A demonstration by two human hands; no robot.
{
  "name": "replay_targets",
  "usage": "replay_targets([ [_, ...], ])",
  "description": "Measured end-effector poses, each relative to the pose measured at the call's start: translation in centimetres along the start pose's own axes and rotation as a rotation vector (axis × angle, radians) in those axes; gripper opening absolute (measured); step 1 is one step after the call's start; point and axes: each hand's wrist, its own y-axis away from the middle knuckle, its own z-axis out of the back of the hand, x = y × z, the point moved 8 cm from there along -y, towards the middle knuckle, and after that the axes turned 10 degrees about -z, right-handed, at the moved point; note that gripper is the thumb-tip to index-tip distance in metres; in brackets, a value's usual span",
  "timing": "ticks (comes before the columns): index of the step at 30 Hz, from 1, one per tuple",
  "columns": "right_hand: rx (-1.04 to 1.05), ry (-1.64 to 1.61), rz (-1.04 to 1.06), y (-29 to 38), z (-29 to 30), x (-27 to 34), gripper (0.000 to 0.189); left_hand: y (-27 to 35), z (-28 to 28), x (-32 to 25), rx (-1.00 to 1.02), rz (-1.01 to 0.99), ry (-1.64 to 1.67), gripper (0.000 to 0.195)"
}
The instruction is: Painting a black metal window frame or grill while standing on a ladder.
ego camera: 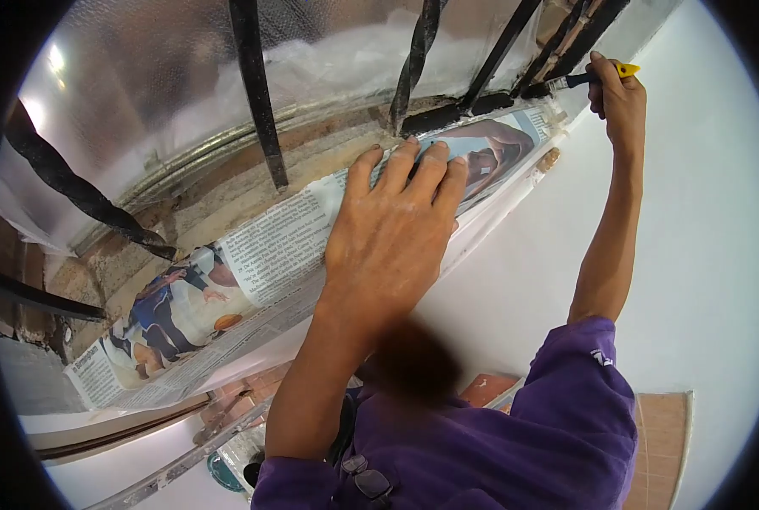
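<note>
My right hand (622, 105) grips a paintbrush (580, 80) with a black and yellow handle. The brush's bristle end is at the lower rail (497, 103) of a metal window grille, near its right corner; the bristles are hard to make out. Black paint covers that stretch of rail. My left hand (392, 236) lies palm down with fingers spread on a sheet of newspaper (284, 255). This printed sheet runs along the sill just below the grille. Twisted and plain black bars (255, 95) rise from the sill, and a twisted one (411, 70) stands above my left fingertips.
Clear plastic sheeting (328, 70) hangs behind the bars. A white wall (685, 255) is on the right. Below me are a paint-marked ladder rail or plank (175, 472), a green round container (223, 472) and reddish floor tiles (236, 408). Glasses (367, 478) hang on my purple shirt.
</note>
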Motion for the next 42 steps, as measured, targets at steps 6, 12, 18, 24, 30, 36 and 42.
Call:
replay_targets([
  [6, -0.036, -0.051, -0.018, -0.5, -0.1, -1.5, 0.025, 0.1, -0.1, 0.2, -0.004, 0.011, 0.014, 0.045],
  [12, -0.04, -0.22, -0.133, 0.5, -0.1, -2.5, 0.026, 0.2, -0.1, 0.2, -0.023, 0.006, 0.007, 0.045],
  [18, -0.137, -0.255, -0.129, 1.1, 1.5, -3.1, 0.025, 0.1, -0.1, 0.1, -0.02, 0.009, -0.004, 0.044],
  [24, -0.224, -0.194, -0.102, 2.3, -0.2, -2.9, 0.025, 0.2, 0.1, 0.3, -0.057, 0.007, 0.026, 0.038],
  [30, -0.267, -0.157, -0.043, 2.8, 0.6, -2.5, 0.029, -0.1, 0.1, 0.0, -0.004, 0.019, 0.001, 0.044],
  [36, -0.334, -0.01, 0.018, 1.5, 1.9, -2.1, 0.035, -0.1, 0.1, 0.1, 0.011, 0.016, 0.01, 0.046],
  [42, -0.279, 0.203, 0.036, 1.0, 0.2, -1.7, 0.036, 0.0, 0.5, 0.1, 0.009, 0.014, 0.013, 0.046],
])
